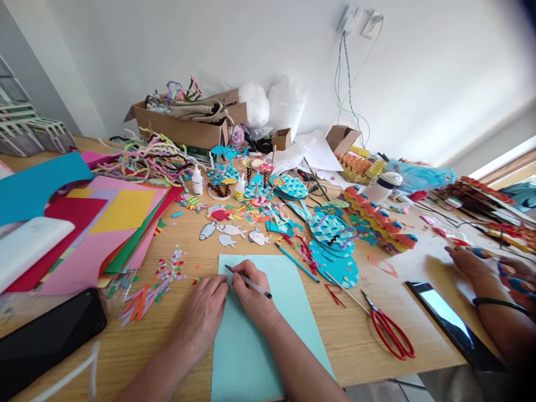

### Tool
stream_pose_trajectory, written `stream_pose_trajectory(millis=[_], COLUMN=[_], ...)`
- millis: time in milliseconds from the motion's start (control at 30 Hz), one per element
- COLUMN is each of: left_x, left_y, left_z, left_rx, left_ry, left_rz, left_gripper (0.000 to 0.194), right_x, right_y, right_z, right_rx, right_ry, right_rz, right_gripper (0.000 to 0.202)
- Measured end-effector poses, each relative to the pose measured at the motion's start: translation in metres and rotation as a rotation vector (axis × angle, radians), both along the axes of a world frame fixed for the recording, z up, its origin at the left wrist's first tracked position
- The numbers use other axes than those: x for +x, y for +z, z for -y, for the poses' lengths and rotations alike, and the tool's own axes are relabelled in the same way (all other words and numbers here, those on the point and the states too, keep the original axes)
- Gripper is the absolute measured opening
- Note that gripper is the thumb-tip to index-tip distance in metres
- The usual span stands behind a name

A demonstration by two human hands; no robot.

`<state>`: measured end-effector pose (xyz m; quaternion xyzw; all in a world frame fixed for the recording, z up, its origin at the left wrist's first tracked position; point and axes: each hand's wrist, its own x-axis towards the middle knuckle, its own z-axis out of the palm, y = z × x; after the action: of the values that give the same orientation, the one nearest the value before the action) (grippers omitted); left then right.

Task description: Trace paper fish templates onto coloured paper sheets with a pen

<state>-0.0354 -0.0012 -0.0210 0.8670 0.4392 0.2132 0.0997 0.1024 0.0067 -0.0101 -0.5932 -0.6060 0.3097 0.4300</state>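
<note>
"What's nearest?"
"A sheet point(268, 349), flat on the table point(355, 349)."
"The hands?"
"Left hand point(205, 304) lies slack at its left edge, gripping nothing; right hand point(253, 290) closes round a pen point(258, 288), tip near its far-left corner."
"Beyond?"
"Paper fish point(258, 237), then glue point(197, 182), then a box point(180, 127)."

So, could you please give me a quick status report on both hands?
Right hand holding pen near the blue paper's far left corner. Left hand resting at its left edge. Scissors lie right of the paper.
</note>
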Motion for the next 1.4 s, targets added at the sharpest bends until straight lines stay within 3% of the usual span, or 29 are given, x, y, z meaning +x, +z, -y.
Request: stream_pose_trajectory(millis=[333,633,1400], left_x=[-0.002,0.0,0.0], left_y=[-0.018,-0.007,-0.009], left_z=[-0.002,-0.004,-0.003], left_rx=[0.069,-0.011,0.017], left_ry=[0.071,0.069,0.06], left_rz=[-0.01,-0.064,-0.034], left_gripper=[0.032,0.03,0.029], right_x=[-0.001,-0.002,-0.001], right_y=[0.001,0.0,0.0], right_z=[0.0,0.0,0.0], right_rx=[0.005,0.01,0.01], right_ry=[0.002,0.007,0.012], right_rz=[0.037,0.063,0.078], right_gripper=[0.01,0.011,0.011])
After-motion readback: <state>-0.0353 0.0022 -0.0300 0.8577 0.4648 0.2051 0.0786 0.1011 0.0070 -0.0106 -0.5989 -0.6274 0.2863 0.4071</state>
